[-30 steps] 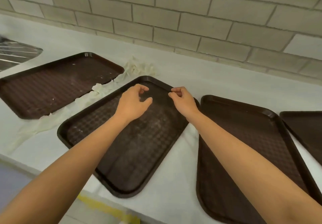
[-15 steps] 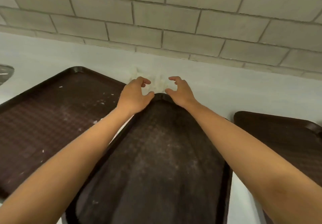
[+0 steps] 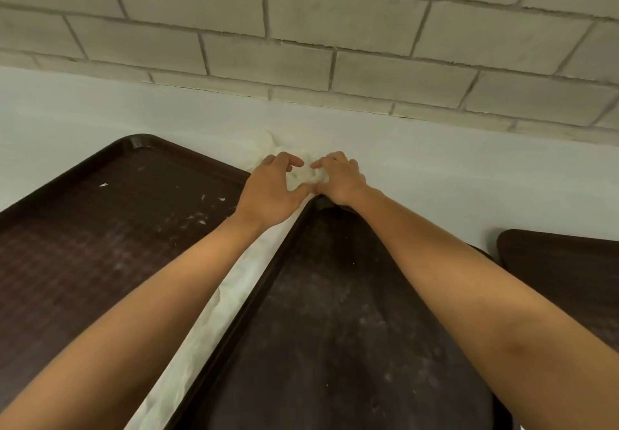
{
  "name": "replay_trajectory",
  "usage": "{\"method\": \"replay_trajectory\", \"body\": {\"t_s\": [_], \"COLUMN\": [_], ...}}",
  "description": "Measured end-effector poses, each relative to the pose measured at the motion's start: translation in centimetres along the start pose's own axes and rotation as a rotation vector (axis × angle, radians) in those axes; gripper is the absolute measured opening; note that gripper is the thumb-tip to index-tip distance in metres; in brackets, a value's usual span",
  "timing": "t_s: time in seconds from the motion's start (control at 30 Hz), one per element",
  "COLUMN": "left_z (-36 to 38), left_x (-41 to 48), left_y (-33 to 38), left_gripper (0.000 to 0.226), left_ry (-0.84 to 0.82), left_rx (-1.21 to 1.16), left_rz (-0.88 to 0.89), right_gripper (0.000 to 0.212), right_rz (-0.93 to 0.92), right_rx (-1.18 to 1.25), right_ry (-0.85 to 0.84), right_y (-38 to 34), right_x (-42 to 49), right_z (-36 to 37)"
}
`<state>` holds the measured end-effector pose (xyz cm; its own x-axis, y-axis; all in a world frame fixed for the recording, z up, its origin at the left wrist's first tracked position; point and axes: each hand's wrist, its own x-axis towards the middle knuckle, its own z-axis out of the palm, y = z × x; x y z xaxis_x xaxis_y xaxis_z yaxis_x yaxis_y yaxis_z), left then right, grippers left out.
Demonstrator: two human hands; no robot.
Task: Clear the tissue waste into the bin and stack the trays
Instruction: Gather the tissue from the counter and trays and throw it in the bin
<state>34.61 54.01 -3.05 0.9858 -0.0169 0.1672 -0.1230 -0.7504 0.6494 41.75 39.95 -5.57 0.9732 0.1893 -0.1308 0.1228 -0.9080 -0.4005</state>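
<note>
Honestly, with my right hand [image 3: 338, 178] curled onto the tissue [image 3: 306, 176] and my left hand [image 3: 271, 191] cupped just beside it, fingers apart, I judged it best to bunch it together before lifting, since its tail trailed back from the grip between the left tray [image 3: 100, 228] and the middle tray [image 3: 335, 329].

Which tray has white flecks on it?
The left tray, left of the tissue strip: white flecks lie scattered on its far half. The middle tray shows only faint dusty smears; the right tray shows none.
</note>
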Motion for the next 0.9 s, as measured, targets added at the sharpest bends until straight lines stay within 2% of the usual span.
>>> {"method": "replay_trajectory", "body": {"t_s": [0.13, 0.43, 0.6, 0.73, 0.9], "left_z": [0.2, 0.6, 1.6, 2.4, 3.3], "left_x": [0.4, 1.6, 2.7, 3.6, 4.8], "left_y": [-0.6, -1.3, -1.3, -0.6, -0.4], "left_gripper": [0.04, 0.041, 0.049, 0.057, 0.061], "left_ry": [0.01, 0.062, 0.08, 0.088, -0.012], "left_rx": [-0.015, 0.005, 0.123, 0.281, 0.5], "left_rz": [-0.007, -0.022, 0.003, 0.049, 0.048], "right_gripper": [0.03, 0.023, 0.043, 0.046, 0.048], "right_rz": [-0.042, -0.051, -0.079, -0.052, 0.028], "right_rx": [-0.001, 0.313, 0.36, 0.417, 0.571], "right_ry": [0.066, 0.275, 0.431, 0.485, 0.528], "right_y": [0.1, 1.0, 1.6, 1.9, 2.3], "right_x": [0.6, 0.1, -0.3, -0.8, -1.5], "right_z": [0.6, -1.3, -2.9, -3.3, -3.9]}}
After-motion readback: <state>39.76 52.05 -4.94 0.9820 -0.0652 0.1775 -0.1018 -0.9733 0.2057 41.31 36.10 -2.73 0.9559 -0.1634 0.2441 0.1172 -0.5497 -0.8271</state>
